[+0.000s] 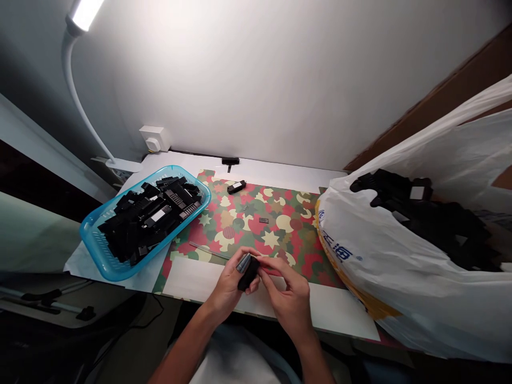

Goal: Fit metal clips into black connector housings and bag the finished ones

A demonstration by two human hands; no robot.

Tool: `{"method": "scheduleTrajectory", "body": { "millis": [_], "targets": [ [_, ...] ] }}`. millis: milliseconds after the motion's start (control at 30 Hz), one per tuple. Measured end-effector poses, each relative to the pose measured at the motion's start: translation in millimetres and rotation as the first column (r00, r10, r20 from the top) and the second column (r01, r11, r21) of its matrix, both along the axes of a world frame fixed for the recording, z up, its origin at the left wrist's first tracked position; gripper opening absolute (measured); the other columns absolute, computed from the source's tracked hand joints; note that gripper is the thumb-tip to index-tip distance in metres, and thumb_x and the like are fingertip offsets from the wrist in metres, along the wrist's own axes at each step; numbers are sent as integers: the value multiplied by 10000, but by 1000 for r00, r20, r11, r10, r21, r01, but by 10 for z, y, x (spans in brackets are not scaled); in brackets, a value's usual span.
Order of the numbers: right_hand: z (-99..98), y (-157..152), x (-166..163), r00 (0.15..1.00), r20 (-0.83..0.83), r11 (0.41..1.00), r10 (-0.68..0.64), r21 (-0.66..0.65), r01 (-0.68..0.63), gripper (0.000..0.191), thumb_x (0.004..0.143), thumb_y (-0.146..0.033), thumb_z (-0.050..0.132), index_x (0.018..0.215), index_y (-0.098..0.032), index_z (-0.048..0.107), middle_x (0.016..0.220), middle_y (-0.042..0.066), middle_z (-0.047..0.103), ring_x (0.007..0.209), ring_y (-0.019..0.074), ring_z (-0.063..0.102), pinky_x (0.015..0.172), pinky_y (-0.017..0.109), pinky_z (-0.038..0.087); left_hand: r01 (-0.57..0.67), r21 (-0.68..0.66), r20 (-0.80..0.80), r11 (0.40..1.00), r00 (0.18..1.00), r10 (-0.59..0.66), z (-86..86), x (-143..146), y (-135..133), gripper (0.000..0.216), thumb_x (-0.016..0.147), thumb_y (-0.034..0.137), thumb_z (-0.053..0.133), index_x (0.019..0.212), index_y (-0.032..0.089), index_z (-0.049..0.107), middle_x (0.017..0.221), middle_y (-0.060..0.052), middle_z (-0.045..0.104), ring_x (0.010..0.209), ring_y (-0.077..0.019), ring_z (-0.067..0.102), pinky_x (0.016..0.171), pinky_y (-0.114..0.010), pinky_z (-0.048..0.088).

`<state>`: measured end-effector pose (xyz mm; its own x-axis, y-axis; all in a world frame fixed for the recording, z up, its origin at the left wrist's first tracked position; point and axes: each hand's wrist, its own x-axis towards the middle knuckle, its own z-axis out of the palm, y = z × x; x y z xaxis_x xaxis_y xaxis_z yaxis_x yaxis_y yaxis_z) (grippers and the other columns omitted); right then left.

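Above the front edge of the table, my left hand (229, 285) is closed around a small black plastic piece (248, 276). A shiny silvery part (244, 263) shows at the top of it, by my left thumb. My right hand (290, 293) meets the piece from the right, thumb and fingertips pinched at its side. What exactly lies between those right fingertips is hidden. Beyond my hands, a small dark flat part (264, 220) and a black piece with a white label (236, 186) lie on the camouflage-patterned mat (286, 208).
At left stands a blue plastic basket (116, 274) heaped with black plastic pieces (148, 218). A white plastic bag (348, 229) holding black parts (432, 224) bulges over the right side. Another black piece (230, 160) lies by the wall. A lamp (74, 80) rises at back left.
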<state>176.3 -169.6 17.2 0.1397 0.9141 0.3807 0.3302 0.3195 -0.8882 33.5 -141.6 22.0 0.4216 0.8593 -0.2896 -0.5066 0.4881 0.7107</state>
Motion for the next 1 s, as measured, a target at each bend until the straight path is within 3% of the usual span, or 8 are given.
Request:
{"method": "scheduleTrajectory", "body": {
  "millis": [167, 300, 433, 733, 867, 1000],
  "targets": [
    [28, -48, 6, 998, -54, 998, 34, -45, -37, 203, 1004, -212, 709, 1188, -270, 773, 1079, 46, 841, 913, 230, 830, 840, 361, 707, -70, -4, -14, 998, 997, 70, 55, -1, 1, 493, 754, 425, 942, 1061, 190, 638, 651, 76, 498, 546, -66, 348, 550, -213, 269],
    [80, -87, -3, 996, 8, 996, 86, 15, -86, 215, 990, -190, 726, 1184, -275, 763, 1124, 65, 811, 1029, 254, 790, 910, 412, 676, -131, -122, 122, 984, 982, 146, 68, -37, 31, 345, 890, 457, 810, 937, 172, 623, 560, 78, 441, 528, -83, 350, 552, -205, 324],
    [107, -113, -75, 988, 108, 990, 107, 77, -115, 235, 965, -144, 745, 1152, -286, 758, 1137, 73, 762, 1060, 260, 730, 931, 434, 632, -114, -207, 226, 972, 961, 161, 36, -89, 48, 311, 944, 446, 736, 878, 165, 619, 519, 71, 431, 483, -84, 335, 535, -198, 353],
    [54, -147, -228, 972, 232, 986, 37, 149, -73, 240, 967, -110, 734, 1146, -269, 739, 1253, 103, 668, 1161, 293, 613, 980, 483, 562, -133, -281, 194, 950, 962, 192, 53, -65, 34, 362, 844, 468, 834, 838, 172, 626, 580, 43, 513, 557, -105, 445, 556, -191, 402],
    [34, -143, -230, 957, 274, 987, 94, 103, -127, 223, 977, -91, 710, 1097, -271, 768, 1367, 106, 642, 1265, 305, 576, 1022, 485, 559, -170, -299, 147, 939, 964, 221, 8, -46, 24, 318, 814, 395, 856, 859, 158, 650, 676, 10, 584, 634, -110, 535, 612, -184, 446],
    [2, -154, -249, 963, 232, 986, 139, 62, -157, 215, 986, -76, 689, 1010, -267, 784, 1399, 90, 647, 1277, 291, 571, 1023, 459, 573, -180, -285, 121, 942, 968, 221, -21, -38, 23, 301, 785, 352, 871, 852, 150, 659, 680, 17, 564, 612, -101, 521, 575, -180, 420]
  ]
}}
